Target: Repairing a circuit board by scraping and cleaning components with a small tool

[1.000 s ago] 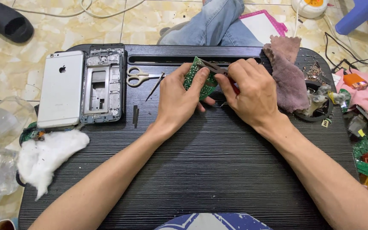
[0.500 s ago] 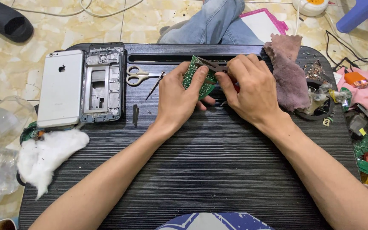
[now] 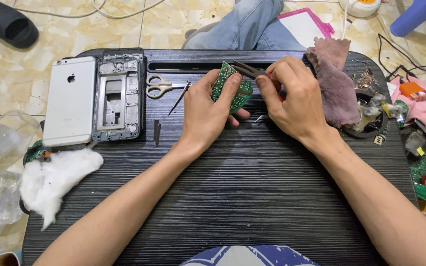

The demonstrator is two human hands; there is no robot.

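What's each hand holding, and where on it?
Left hand grips the small green circuit board by its edges. Right hand holds dark pointed-nose pliers by the handles, tips at the board's top.

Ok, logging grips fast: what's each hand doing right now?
Left hand: closed on the green circuit board.
Right hand: closed on the pliers, tips at the board's top edge.

Bare forearms, no sleeves, no rings or watch on left hand or right hand; blue jeans.
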